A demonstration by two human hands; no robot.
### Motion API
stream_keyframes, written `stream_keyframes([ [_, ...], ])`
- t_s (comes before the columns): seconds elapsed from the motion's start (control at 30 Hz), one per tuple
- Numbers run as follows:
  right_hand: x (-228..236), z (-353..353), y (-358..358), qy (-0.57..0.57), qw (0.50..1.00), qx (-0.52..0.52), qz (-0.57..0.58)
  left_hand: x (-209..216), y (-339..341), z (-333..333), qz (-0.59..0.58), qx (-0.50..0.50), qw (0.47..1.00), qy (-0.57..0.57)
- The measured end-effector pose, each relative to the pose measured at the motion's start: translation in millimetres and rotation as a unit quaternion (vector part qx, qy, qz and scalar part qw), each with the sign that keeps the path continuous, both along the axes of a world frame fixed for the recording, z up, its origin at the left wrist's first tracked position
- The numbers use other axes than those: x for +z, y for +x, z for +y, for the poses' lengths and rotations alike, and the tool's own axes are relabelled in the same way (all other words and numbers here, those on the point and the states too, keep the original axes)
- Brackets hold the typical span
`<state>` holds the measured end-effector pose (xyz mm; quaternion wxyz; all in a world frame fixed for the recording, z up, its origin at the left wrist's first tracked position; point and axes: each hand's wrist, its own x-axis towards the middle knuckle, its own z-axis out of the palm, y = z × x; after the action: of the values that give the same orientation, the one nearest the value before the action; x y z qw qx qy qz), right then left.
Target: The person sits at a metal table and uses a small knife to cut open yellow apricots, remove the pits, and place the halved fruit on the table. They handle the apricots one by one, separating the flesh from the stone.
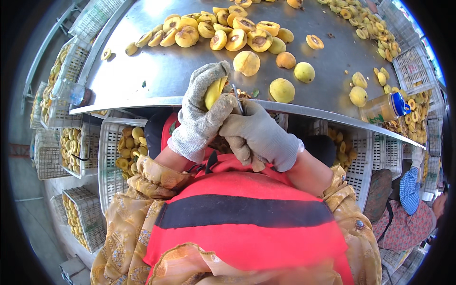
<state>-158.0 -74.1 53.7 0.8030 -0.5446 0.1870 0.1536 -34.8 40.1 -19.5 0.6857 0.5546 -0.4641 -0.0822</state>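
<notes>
My left hand [202, 107], in a grey-white work glove, is closed around a yellow peach [215, 93] just above the table's near edge. Only part of the peach shows between the fingers. Right beside it, my right hand [259, 133], also gloved, is wrapped around a small knife [237, 99]. Its thin metal blade points up next to the peach; most of the handle is hidden in the glove. Beyond my hands, halved yellow peaches [209, 29] with brown centres lie piled on the metal table [156, 78]. Several whole peaches [282, 90] sit nearer, to the right.
White plastic crates [108, 164] of peach halves stand below and on both sides of the table. A clear bottle with a blue lid [399, 104] lies near the right edge. A clear jar [73, 93] is at the left corner. Another person [408, 218] is at the lower right.
</notes>
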Motion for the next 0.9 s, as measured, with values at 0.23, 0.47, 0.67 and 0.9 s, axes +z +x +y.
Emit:
stream_keyframes([
  [0.23,-76,5,1,-0.646,0.7,-0.056,-0.299,18,-8,-3,0.267,-0.048,0.956,0.112],
  [0.47,-1,-1,-3,-0.108,0.988,0.109,0.033,28,21,-2,0.305,-0.202,0.893,0.262],
  [0.67,-29,-16,-10,0.112,0.988,0.105,-0.007,28,-6,-12,0.366,-0.179,0.901,0.151],
  [0.9,-13,-19,-28,-0.003,0.99,0.142,0.004,30,19,10,0.296,-0.039,0.948,0.109],
])
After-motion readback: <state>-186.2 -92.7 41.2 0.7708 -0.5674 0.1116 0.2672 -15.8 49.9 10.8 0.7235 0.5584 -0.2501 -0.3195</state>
